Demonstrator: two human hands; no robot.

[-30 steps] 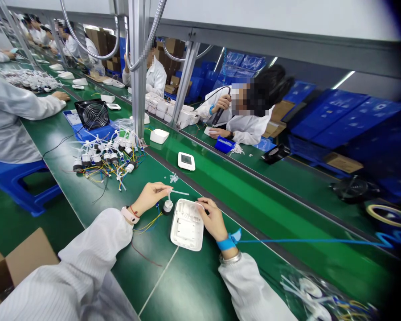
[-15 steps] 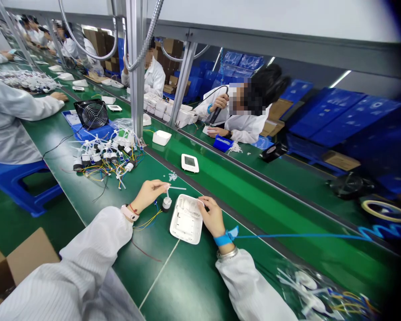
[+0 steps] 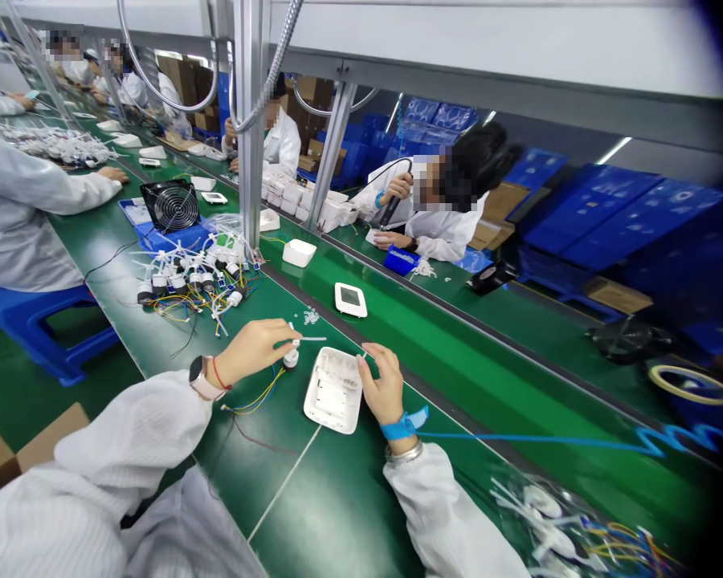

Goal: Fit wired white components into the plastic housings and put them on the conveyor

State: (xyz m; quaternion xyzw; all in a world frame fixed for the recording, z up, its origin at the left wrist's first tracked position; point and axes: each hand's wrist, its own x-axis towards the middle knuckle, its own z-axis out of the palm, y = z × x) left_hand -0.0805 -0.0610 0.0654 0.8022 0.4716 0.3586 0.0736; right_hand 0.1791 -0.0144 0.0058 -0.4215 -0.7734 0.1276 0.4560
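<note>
My left hand [image 3: 258,347] is closed in a pinch on the thin white tubing [image 3: 313,339] of a small pump. The white-and-black pump body [image 3: 290,356] hangs below the fingertips, with yellow and blue wires [image 3: 259,401] trailing onto the bench. Just right of it, a white plastic housing [image 3: 332,401] lies open side up, showing its moulded inside. My right hand [image 3: 384,384] is at the housing's upper right corner, thumb and forefinger together around a tiny pale bit that I cannot make out. A blue wrist strap [image 3: 405,425] circles that wrist.
Small clear rings [image 3: 311,315] lie beyond my left hand. Several pumps with tubing [image 3: 198,277] are piled at left, near a black fan [image 3: 172,205]. A white device with a screen [image 3: 350,299] sits on the green belt. Opposite, a co-worker [image 3: 434,201] holds a tool. A blue cord [image 3: 518,438] stretches right.
My left hand has shifted slightly left with the pump, away from the housing. My right fingers have moved from gripping the housing's edge to a pinch at its corner. The view has shifted slightly.
</note>
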